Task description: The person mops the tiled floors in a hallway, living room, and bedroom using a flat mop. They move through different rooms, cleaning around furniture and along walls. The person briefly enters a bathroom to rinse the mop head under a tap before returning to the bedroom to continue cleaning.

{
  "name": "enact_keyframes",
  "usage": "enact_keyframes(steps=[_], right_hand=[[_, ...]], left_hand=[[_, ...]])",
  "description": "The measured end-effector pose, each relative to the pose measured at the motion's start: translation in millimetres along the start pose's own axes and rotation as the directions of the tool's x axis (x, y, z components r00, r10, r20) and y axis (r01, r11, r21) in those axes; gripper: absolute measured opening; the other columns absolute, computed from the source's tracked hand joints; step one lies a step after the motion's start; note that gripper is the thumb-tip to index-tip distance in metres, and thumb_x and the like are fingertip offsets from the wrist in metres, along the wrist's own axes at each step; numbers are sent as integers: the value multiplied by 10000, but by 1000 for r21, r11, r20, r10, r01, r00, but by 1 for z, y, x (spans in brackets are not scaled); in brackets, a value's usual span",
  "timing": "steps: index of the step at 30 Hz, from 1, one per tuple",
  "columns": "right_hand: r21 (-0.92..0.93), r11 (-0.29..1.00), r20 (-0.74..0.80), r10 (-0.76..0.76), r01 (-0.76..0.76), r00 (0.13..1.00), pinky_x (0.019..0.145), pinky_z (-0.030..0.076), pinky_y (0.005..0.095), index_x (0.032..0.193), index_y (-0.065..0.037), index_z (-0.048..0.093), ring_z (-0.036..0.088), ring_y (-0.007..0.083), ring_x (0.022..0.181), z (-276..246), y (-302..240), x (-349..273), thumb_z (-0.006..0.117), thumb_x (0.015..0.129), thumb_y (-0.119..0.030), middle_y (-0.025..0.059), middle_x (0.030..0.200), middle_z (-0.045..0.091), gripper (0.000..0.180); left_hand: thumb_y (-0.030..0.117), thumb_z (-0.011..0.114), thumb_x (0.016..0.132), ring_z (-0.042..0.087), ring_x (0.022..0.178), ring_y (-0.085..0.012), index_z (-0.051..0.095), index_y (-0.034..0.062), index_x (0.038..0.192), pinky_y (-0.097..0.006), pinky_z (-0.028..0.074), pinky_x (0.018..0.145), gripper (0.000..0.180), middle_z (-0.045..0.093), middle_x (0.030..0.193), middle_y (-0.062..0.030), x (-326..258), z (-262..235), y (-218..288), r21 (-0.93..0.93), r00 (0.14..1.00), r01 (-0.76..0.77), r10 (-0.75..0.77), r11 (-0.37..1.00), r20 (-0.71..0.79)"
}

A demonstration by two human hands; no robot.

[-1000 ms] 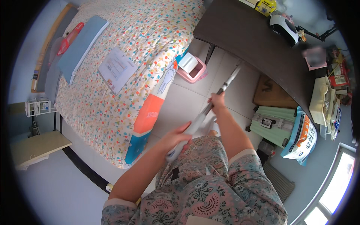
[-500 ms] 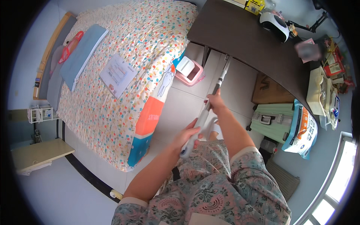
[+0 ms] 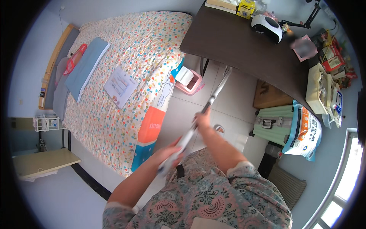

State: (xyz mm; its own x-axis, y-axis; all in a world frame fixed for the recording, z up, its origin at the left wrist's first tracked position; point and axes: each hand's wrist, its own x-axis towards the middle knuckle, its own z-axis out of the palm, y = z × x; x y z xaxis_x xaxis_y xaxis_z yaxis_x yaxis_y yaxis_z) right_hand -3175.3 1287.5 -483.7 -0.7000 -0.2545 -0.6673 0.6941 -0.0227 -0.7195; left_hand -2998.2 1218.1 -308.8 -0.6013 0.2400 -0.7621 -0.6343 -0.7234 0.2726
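A long white-and-grey pole point(image 3: 217, 91) slants from near my waist up to the front edge of the dark desk. Its far end passes toward the floor under the desk, and whatever is fitted there is hidden. My left hand point(image 3: 170, 152) is wrapped round the thick near end of the pole, which is slightly blurred. Farther up, my right hand point(image 3: 203, 119) grips the dark grey section. Left of the pole's far part stands a pink bin point(image 3: 195, 84) with a white lid-like piece point(image 3: 184, 76) at its side. A slippered foot point(image 3: 219, 129) shows beside my right forearm.
The bed point(image 3: 126, 45) with a dotted cover fills the left, a printed sheet point(image 3: 121, 87) on it. A dark desk point(image 3: 232, 42) spans the far right. Below it are a brown box point(image 3: 271, 95), a green suitcase point(image 3: 272, 124) and a white-blue bag point(image 3: 305, 131).
Both hands and the pole have moved left and back toward me, still gripping. The pole leans more across the floor. My foot shows more clearly, and the view has shifted slightly.
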Motion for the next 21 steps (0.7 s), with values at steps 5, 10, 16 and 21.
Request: enact_keyframes(steps=[5, 10, 16, 21], right_hand=[[-68, 997, -58, 40, -44, 998, 373, 428, 318, 1351, -197, 167, 473, 178, 473, -69, -85, 63, 466, 727, 77, 70, 666, 470, 745], [-66, 996, -45, 59, -62, 997, 397, 441, 329, 1351, -209, 116, 484, 191, 500, -56, -39, 19, 486, 747, 62, 98, 714, 474, 759], [52, 955, 28, 292, -293, 956, 458, 465, 321, 1357, -270, 39, 506, 196, 582, -3, -38, -96, 509, 815, -7, 127, 920, 459, 764], [198, 977, 39, 73, -80, 997, 459, 483, 319, 1347, -210, 120, 534, 215, 574, -47, -86, -28, 515, 793, -2, 133, 944, 455, 711]], left_hand=[[221, 442, 907, 460, 493, -89, 244, 263, 1378, -230, 410, 413, 513, 504, 759, -17, 89, 81, 25, -20, 995, -39, 41, 999, 89], [205, 434, 909, 494, 540, -116, 184, 266, 1396, -259, 439, 468, 551, 504, 759, -27, 37, 63, 9, 58, 997, 64, -66, 996, 41], [133, 463, 870, 509, 540, -117, 193, 177, 1387, -264, 443, 453, 585, 506, 805, -50, -38, 37, 29, 290, 990, 136, -141, 947, -1], [150, 515, 847, 514, 489, -116, 322, 110, 1253, -252, 444, 404, 451, 511, 780, -32, 66, 71, 42, 184, 982, -78, 43, 980, 185]])
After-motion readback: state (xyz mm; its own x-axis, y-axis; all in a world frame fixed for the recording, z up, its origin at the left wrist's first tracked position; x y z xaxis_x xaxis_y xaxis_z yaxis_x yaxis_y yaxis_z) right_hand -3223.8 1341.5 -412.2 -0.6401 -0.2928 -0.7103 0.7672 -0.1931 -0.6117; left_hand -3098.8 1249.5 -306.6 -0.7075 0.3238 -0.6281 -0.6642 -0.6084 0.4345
